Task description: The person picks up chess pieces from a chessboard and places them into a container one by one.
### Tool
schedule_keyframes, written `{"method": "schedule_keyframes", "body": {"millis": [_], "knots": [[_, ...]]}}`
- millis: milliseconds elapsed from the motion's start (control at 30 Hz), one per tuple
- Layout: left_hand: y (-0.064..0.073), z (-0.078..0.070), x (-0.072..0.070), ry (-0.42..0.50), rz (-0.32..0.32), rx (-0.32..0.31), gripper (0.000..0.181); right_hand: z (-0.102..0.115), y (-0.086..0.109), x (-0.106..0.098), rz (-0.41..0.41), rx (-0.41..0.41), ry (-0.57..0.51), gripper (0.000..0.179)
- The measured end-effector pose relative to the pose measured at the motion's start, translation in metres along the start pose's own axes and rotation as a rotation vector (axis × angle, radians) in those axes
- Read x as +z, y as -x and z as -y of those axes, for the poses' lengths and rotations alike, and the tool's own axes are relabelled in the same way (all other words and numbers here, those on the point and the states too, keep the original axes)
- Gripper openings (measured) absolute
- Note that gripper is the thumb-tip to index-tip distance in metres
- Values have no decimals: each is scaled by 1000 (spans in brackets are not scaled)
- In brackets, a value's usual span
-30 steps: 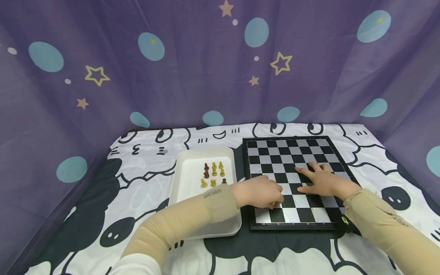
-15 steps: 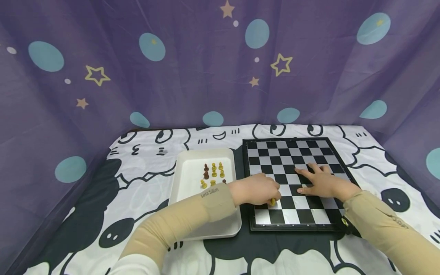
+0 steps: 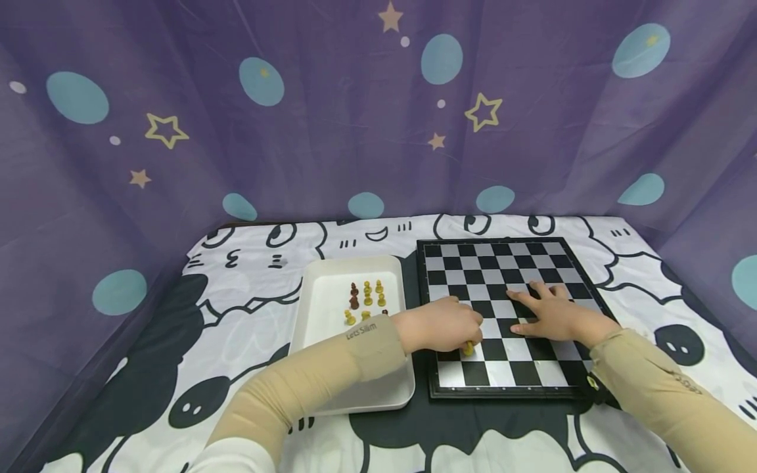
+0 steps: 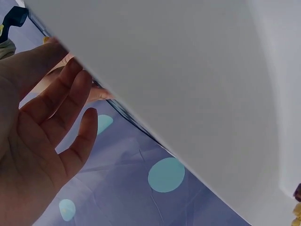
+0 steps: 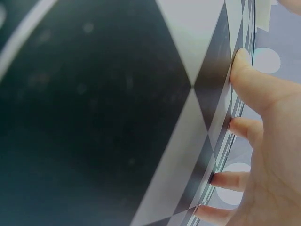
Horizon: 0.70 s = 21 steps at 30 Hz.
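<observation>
My left hand (image 3: 442, 324) pinches a yellow chess piece (image 3: 468, 349) at the near left of the chessboard (image 3: 520, 392). Its fingertips are mostly turned from the head view, and the piece's exact kind is too small to tell. Whether its base touches the square cannot be told. In the left wrist view, the white tray (image 4: 188, 84) covers part of the scene beyond the curved fingers (image 4: 82, 141). My right hand (image 3: 558, 314) rests on the board's right half with fingers spread. The right wrist view has its fingertips (image 5: 240, 61) touching the checkered surface.
Left of the board stands the white tray (image 3: 322, 289), holding several yellow chess pieces (image 3: 368, 293) and a few dark red ones (image 3: 354, 297). My left forearm crosses over it. A cartoon-print cloth (image 3: 254, 289) lies beneath, and a purple curtain (image 3: 331, 131) hangs behind.
My left hand has shifted slightly left, and more of the yellow chess piece shows below its fingers. The right hand has stayed in place on the board.
</observation>
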<state>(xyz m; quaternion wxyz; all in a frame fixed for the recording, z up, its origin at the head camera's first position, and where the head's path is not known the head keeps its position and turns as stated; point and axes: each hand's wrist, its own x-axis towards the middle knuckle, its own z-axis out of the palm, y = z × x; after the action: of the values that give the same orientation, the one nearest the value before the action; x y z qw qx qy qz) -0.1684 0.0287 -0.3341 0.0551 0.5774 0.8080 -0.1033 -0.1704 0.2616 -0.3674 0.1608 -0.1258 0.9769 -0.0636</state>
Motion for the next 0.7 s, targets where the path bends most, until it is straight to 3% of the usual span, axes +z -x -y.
{"method": "schedule_keyframes", "body": {"millis": [700], "knots": [[0,4,-2,22,-9,2,13,0,0,-1,10,6,-10,87]]}}
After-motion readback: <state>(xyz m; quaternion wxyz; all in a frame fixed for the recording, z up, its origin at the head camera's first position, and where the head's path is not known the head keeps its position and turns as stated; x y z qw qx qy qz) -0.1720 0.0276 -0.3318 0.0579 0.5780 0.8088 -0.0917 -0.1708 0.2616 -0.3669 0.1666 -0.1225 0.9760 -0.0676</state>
